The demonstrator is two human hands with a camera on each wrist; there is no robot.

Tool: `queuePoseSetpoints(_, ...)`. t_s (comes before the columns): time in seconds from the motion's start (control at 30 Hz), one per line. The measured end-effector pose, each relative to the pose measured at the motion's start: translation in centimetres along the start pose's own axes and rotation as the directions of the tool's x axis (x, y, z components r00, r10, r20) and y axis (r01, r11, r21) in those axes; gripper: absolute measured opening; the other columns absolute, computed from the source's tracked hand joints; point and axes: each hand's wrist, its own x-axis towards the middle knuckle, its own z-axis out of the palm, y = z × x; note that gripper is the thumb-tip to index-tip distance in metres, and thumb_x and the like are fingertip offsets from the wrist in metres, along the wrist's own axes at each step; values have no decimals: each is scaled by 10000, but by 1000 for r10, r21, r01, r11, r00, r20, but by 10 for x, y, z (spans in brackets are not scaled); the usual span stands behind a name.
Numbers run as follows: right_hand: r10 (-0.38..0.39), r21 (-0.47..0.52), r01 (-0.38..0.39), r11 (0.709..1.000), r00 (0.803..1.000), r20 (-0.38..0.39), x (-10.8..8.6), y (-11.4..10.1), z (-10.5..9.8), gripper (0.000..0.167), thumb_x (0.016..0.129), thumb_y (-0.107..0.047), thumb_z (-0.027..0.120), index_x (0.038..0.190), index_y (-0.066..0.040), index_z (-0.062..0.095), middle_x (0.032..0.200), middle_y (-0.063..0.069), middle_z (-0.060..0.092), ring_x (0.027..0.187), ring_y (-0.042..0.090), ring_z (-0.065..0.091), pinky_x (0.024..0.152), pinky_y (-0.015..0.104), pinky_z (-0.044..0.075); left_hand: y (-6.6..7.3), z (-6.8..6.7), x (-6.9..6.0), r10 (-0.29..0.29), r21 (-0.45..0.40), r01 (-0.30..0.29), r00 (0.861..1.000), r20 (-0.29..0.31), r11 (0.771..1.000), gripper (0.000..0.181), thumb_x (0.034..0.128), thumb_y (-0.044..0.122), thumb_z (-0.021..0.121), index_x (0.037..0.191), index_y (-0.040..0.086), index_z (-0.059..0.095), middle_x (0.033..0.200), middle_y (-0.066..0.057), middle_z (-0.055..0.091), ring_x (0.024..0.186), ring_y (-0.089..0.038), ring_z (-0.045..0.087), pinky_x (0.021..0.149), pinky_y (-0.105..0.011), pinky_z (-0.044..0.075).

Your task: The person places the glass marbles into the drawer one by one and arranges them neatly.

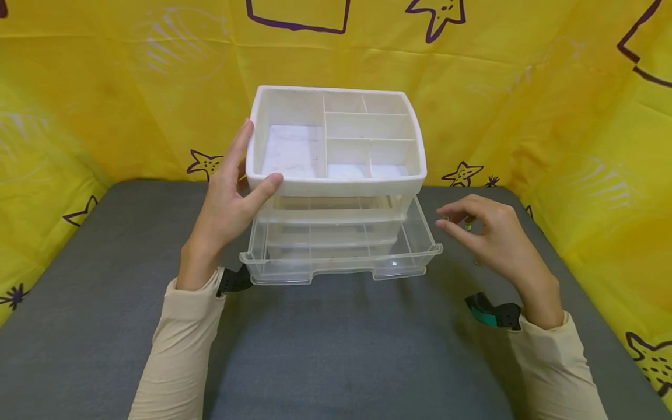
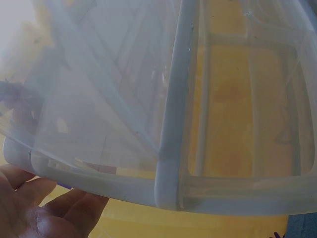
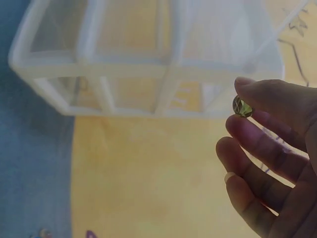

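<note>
A white plastic drawer organizer (image 1: 336, 186) stands on the grey table, its divided top tray facing up. Below that tray, a clear drawer (image 1: 341, 265) is pulled out toward me. My left hand (image 1: 226, 192) grips the organizer's left side, thumb on the front rim and fingers along the side wall. To the right of the drawer, my right hand (image 1: 488, 233) pinches a small shiny green-gold bead (image 3: 242, 106) between thumb and index finger. In the right wrist view, the other fingers are loosely bent below it.
A few small shiny bits, one of them a greenish piece (image 1: 468, 226), appear near the right hand. The grey tabletop (image 1: 336, 350) spreads in front of the organizer. Yellow patterned cloth (image 1: 336, 58) hangs behind and at both sides.
</note>
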Motion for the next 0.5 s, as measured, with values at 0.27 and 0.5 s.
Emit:
queuePoseSetpoints(0.27,-38,0,38,999,999,-23,9,-9,-7,281,733,7,834,977,-116,769,867,-16,732,795,-60,561,730,93,441,-1,0,-1,-1,12,1,1000,-1,1000,789,923,65,648,1585,192,239,1654,78,193,1246,-245,513,892,-114,487)
queuePoseSetpoints(0.5,-56,5,56,998,998,-21,16,-18,-13,284,728,10,837,975,-110,765,849,-21,723,794,-59,560,756,69,437,1,-1,-1,-11,19,11,1000,0,1000,788,928,86,649,1586,215,234,1655,92,180,1274,-229,499,916,-118,476)
